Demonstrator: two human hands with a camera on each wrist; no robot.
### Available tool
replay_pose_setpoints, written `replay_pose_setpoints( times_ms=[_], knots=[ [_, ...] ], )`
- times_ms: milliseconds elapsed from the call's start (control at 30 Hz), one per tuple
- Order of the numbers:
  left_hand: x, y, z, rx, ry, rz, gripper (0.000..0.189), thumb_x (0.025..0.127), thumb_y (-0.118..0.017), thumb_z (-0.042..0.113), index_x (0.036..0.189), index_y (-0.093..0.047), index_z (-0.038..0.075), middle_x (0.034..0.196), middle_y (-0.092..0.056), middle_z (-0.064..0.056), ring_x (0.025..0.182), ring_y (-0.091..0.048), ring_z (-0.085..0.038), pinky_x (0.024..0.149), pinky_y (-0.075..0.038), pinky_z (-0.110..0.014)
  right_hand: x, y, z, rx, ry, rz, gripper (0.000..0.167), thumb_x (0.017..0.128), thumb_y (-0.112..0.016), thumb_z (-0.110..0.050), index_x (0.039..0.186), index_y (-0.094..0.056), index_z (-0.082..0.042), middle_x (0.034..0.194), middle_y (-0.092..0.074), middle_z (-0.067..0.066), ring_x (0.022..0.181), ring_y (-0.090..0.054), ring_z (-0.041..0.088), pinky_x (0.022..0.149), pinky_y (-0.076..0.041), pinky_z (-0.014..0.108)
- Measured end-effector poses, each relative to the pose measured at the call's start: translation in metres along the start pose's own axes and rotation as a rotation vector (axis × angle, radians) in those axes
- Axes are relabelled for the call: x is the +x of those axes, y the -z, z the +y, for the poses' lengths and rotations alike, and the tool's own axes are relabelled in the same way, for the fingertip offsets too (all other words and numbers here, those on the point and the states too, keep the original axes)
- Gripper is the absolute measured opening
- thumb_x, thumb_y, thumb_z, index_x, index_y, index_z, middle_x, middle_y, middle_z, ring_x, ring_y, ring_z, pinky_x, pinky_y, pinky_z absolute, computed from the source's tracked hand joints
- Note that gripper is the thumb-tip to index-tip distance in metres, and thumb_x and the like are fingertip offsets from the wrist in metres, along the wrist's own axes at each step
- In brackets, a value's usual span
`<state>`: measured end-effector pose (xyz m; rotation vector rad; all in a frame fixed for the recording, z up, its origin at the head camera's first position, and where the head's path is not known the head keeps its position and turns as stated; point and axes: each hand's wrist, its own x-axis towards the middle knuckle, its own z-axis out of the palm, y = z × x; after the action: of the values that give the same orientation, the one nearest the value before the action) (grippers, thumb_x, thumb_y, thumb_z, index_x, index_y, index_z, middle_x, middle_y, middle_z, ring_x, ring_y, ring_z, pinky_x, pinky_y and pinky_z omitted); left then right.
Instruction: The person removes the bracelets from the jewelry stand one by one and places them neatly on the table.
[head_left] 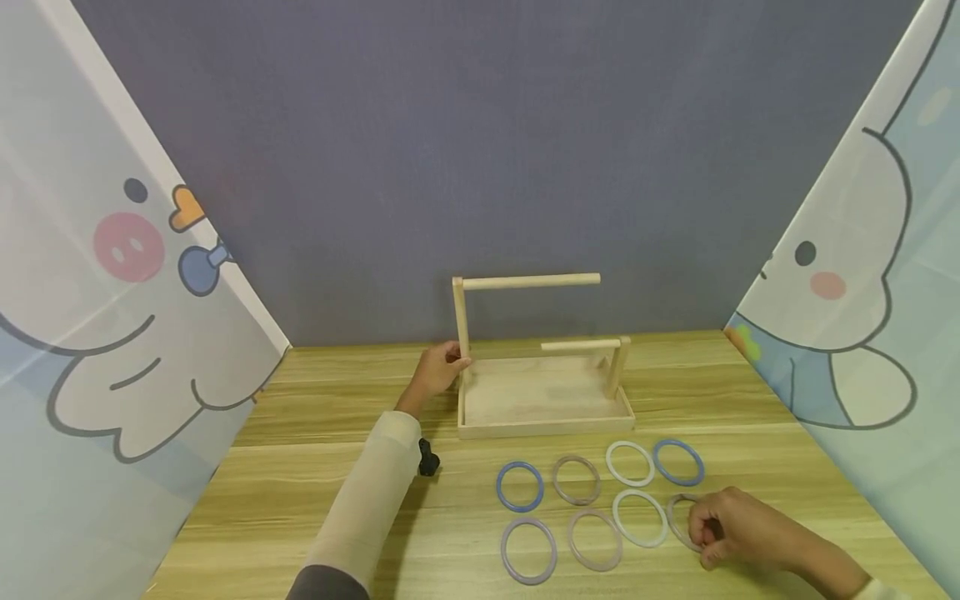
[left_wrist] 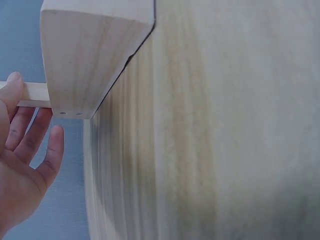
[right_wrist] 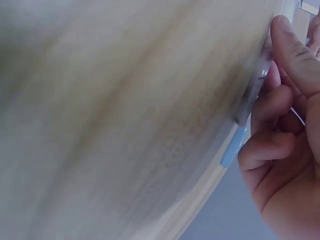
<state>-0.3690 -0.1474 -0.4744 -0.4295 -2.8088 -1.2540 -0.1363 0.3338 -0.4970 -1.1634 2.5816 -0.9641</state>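
Note:
A pale wooden rack (head_left: pixel 547 429) has a tray base, a tall post with a long bar on the left, and a shorter post and bar on the right. My left hand (head_left: pixel 438 369) grips the tall post (head_left: pixel 461 321) low down, with the thumb against it in the left wrist view. At the front right, my right hand (head_left: pixel 738 529) pinches the right edge of a grey-brown ring (head_left: pixel 672 518). That ring lies at the table surface; in the right wrist view its edge (right_wrist: pixel 252 90) passes by the curled fingers.
Several more rings lie in two rows before the rack, among them a blue ring (head_left: pixel 500 487), a white ring (head_left: pixel 617 507) and a mauve ring (head_left: pixel 504 550). A small black object (head_left: pixel 428 458) is beside the left sleeve. A grey partition (head_left: pixel 450 167) stands behind the table.

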Motion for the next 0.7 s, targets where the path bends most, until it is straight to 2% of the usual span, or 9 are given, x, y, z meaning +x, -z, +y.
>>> replay_pose_setpoints(
  times_ms=[133, 233, 367, 533, 633, 700],
  knots=[
    [-0.003, 0.001, 0.000, 0.015, -0.020, 0.009, 0.029, 0.102, -0.064, 0.026, 0.123, -0.067, 0.006, 0.119, -0.072, -0.014, 0.114, -0.067, -0.032, 0.095, -0.056, -0.049, 0.005, 0.000, 0.000, 0.002, 0.015, 0.016, 0.023, 0.075, -0.087, -0.024, 0.081, -0.066, -0.025, 0.073, -0.058, -0.017, 0.069, -0.046, -0.013, 0.052, -0.044, 0.016],
    [-0.007, 0.003, 0.001, 0.017, -0.001, -0.018, 0.034, 0.103, -0.063, 0.028, 0.127, -0.064, 0.005, 0.125, -0.069, -0.015, 0.119, -0.065, -0.034, 0.097, -0.055, -0.050, 0.011, 0.001, -0.001, -0.029, 0.023, 0.040, 0.019, 0.081, -0.085, -0.022, 0.083, -0.067, -0.027, 0.074, -0.058, -0.020, 0.068, -0.045, -0.014, 0.051, -0.043, 0.015],
    [-0.014, 0.007, 0.003, 0.041, 0.044, -0.088, 0.049, 0.104, -0.061, 0.030, 0.144, -0.051, 0.003, 0.143, -0.057, -0.018, 0.132, -0.056, -0.037, 0.105, -0.051, -0.052, 0.023, 0.004, -0.003, -0.081, 0.020, 0.097, 0.013, 0.090, -0.077, -0.016, 0.087, -0.070, -0.026, 0.074, -0.059, -0.022, 0.065, -0.045, -0.014, 0.050, -0.043, 0.015],
    [-0.030, 0.016, 0.017, 0.158, 0.114, -0.203, 0.065, 0.105, -0.059, 0.032, 0.154, -0.038, -0.004, 0.158, -0.039, -0.025, 0.147, -0.038, -0.044, 0.117, -0.037, -0.058, 0.035, 0.015, -0.007, -0.099, 0.031, 0.142, 0.013, 0.093, -0.073, -0.008, 0.093, -0.071, -0.021, 0.077, -0.065, -0.015, 0.066, -0.051, -0.011, 0.051, -0.046, 0.016],
    [-0.041, 0.022, 0.028, 0.207, 0.125, -0.276, 0.064, 0.104, -0.059, 0.033, 0.154, -0.039, -0.004, 0.159, -0.038, -0.026, 0.148, -0.035, -0.045, 0.117, -0.036, -0.059, 0.042, 0.023, -0.010, -0.140, 0.024, 0.156, 0.011, 0.093, -0.073, -0.007, 0.097, -0.072, -0.017, 0.080, -0.067, -0.013, 0.068, -0.053, -0.011, 0.052, -0.046, 0.017],
    [-0.047, 0.026, 0.035, 0.231, 0.103, -0.303, 0.063, 0.104, -0.059, 0.034, 0.154, -0.040, -0.001, 0.158, -0.040, -0.024, 0.147, -0.037, -0.043, 0.116, -0.038, -0.058, 0.048, 0.029, -0.014, -0.179, 0.007, 0.166, 0.010, 0.093, -0.073, -0.008, 0.100, -0.073, -0.015, 0.082, -0.069, -0.013, 0.070, -0.054, -0.011, 0.054, -0.046, 0.017]
  ],
)
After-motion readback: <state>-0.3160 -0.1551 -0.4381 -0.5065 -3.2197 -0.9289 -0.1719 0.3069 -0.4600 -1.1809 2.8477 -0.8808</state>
